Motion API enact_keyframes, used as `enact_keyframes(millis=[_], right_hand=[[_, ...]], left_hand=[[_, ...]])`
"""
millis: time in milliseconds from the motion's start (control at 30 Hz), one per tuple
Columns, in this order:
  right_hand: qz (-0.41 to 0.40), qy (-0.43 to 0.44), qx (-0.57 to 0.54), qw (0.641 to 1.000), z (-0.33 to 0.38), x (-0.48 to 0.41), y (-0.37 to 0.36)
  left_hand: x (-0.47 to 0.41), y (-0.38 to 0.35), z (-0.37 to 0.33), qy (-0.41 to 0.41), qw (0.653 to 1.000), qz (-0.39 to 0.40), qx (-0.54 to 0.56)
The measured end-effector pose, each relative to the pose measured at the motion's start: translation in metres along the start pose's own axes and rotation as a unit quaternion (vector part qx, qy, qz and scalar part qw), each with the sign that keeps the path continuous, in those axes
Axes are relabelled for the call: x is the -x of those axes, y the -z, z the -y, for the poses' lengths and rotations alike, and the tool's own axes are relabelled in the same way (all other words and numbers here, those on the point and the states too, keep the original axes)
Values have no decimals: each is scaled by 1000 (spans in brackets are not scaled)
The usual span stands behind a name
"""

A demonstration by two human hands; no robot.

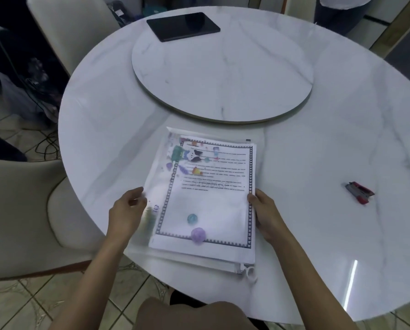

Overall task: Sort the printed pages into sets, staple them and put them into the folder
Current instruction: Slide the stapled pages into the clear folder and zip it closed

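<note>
The clear folder [153, 177] lies at the near edge of the round marble desk [318, 151] with the printed pages [211, 206] apparently inside it, stacked slightly askew. The person's left grip [128, 206] pinches the folder's left edge, while the right grip [263, 215] clasps the right edge, probably to square the stack. The red stapler [360, 192] lies well apart to the right. A dark tablet [182, 26] rests on the turntable [223, 75]; a cream chair [20, 210] stands on the tiled floor [20, 306].
</note>
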State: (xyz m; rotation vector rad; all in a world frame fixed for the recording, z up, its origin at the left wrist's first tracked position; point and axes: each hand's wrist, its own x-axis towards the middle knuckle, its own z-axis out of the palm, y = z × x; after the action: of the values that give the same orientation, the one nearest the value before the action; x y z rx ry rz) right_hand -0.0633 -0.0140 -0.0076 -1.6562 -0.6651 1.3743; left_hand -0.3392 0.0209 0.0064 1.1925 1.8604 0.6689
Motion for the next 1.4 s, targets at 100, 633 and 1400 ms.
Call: enact_keyframes(millis=[100, 633, 1400], right_hand=[[32, -25, -27, 999, 5, -1, 3], [46, -48, 39, 997, 7, -11, 5], [30, 77, 455, 887, -27, 63, 60]], left_hand=[[3, -5, -2, 4, 1000, -5, 6], [6, -16, -6, -16, 1000, -2, -14], [78, -142, -1, -622, 714, 178, -268]])
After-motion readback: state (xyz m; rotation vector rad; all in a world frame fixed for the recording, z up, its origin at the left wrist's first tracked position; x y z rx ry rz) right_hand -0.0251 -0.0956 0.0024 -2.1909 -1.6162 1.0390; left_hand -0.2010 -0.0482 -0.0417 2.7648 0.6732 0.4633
